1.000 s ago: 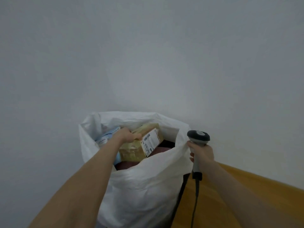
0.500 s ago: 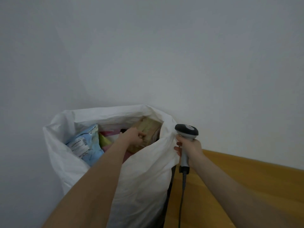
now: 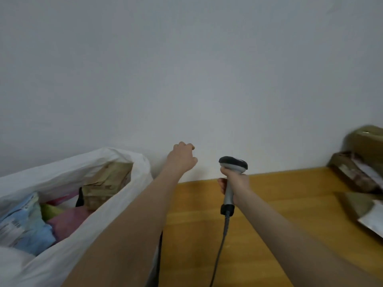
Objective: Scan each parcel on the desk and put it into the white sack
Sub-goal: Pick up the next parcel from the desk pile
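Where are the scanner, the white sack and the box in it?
scanner (image 3: 232, 161): head view, its dark top.
white sack (image 3: 68, 168): head view, its far rim.
box (image 3: 107, 179): head view, its taped side.

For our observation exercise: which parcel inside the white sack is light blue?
The soft bag with a printed label at the sack's left; the others are pink, green and tan.

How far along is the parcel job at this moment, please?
A tan box and a blue parcel already lie in the white sack. The left hand is empty, while the right hand grips the scanner. A few brown parcels wait on the desk, not yet sacked.
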Available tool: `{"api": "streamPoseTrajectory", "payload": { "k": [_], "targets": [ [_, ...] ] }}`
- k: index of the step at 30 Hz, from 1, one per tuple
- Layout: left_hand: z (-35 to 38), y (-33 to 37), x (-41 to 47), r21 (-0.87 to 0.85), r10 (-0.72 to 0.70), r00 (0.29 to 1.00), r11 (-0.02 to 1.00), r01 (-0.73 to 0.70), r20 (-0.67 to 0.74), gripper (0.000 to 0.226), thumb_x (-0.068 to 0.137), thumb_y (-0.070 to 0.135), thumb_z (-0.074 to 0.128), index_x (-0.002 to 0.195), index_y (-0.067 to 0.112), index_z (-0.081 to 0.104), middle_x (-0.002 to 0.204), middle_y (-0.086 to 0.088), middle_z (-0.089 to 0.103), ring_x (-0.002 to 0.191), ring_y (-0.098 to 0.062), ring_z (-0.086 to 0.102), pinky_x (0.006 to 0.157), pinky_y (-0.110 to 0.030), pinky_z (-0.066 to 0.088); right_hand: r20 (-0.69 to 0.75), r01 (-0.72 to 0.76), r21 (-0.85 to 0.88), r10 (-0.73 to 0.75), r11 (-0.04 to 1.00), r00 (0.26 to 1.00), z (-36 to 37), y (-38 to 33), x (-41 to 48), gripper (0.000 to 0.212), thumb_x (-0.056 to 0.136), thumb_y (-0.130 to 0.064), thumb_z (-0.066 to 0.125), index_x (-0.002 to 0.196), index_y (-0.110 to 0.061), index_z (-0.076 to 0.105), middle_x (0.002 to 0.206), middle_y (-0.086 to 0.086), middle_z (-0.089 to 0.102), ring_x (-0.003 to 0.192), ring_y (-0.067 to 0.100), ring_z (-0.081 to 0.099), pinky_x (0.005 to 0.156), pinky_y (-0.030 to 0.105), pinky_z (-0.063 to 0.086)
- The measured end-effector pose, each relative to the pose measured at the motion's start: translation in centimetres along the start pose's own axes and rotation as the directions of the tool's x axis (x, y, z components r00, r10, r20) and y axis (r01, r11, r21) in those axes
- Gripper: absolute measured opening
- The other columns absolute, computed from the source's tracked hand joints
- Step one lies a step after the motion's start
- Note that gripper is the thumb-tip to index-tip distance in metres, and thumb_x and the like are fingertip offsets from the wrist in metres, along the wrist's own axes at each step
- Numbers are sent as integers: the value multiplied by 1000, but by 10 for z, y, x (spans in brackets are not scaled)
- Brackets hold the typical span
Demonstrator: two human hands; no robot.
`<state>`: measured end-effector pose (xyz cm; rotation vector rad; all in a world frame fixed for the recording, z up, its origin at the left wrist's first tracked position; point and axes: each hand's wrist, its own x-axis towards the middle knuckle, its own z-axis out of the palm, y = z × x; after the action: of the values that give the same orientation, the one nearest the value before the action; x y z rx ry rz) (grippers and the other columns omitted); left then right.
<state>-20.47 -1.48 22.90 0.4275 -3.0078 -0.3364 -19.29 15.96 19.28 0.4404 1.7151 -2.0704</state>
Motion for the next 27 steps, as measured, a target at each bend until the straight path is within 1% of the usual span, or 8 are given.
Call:
{"api": "streamPoseTrajectory", "payload": {
  "k": [4, 7, 14, 17, 21, 23, 25, 27],
  "targets": [
    [45, 95, -12, -16, 97, 986, 995, -96, 134, 49, 91, 27, 52, 139, 16, 42, 137, -10, 41, 126, -26, 39, 92, -36, 42, -133, 14, 27, -10, 1000, 991, -95, -12, 2, 15, 88, -16, 67, 84, -5, 59, 61, 9, 61, 47, 17, 52, 50, 28, 46],
    [76, 171, -23, -23, 156, 967, 988, -155, 202, 51, 93, 27, 53, 140, 16, 40, 139, -10, 39, 127, -26, 38, 95, -37, 42, -223, -3, 31, 10, 1000, 975, -176, -19, 1, 14, 90, -15, 66, 86, -4, 60, 63, 10, 61, 47, 17, 52, 48, 29, 45],
    [145, 359, -55, -51, 261, 912, 965, -259, 316, 55, 91, 32, 58, 141, 16, 41, 140, -12, 40, 129, -28, 41, 101, -39, 42, -416, -44, 6, 43, 999, 908, -364, -28, -7, 12, 85, -14, 68, 82, -4, 63, 64, 10, 65, 52, 18, 56, 55, 31, 49],
    [179, 424, -69, -62, 309, 874, 949, -309, 374, 55, 91, 34, 57, 141, 16, 42, 140, -12, 42, 130, -29, 40, 103, -39, 40, -489, -65, 16, 64, 998, 870, -428, -31, -6, 13, 84, -15, 68, 82, -4, 62, 66, 11, 66, 54, 19, 56, 58, 31, 51],
    [219, 481, -79, -92, 349, 831, 934, -345, 434, 49, 91, 32, 55, 136, 14, 46, 135, -13, 47, 126, -27, 44, 100, -37, 40, -541, -87, 47, 98, 995, 835, -489, -30, -2, 14, 85, -16, 67, 80, -5, 60, 64, 12, 64, 52, 20, 54, 53, 28, 47],
    [239, 500, -79, -115, 358, 808, 931, -345, 468, 46, 91, 31, 55, 132, 12, 48, 132, -12, 50, 124, -26, 45, 95, -35, 42, -556, -115, 65, 132, 991, 821, -513, -25, 3, 15, 85, -17, 66, 79, -5, 59, 62, 11, 63, 51, 20, 51, 53, 28, 45],
    [259, 514, -75, -153, 355, 784, 934, -324, 508, 47, 89, 31, 56, 132, 12, 47, 130, -11, 53, 121, -24, 47, 87, -34, 43, -573, -138, 90, 164, 986, 803, -533, -18, 11, 16, 85, -15, 65, 75, -4, 59, 62, 11, 64, 51, 21, 51, 58, 30, 46],
    [282, 524, -67, -186, 345, 771, 939, -291, 535, 55, 90, 33, 57, 137, 11, 41, 134, -10, 51, 122, -25, 47, 87, -33, 43, -598, -139, 129, 189, 982, 779, -553, -11, 23, 15, 84, -9, 65, 72, -3, 59, 65, 12, 66, 57, 23, 56, 67, 35, 51]
  ]
}}
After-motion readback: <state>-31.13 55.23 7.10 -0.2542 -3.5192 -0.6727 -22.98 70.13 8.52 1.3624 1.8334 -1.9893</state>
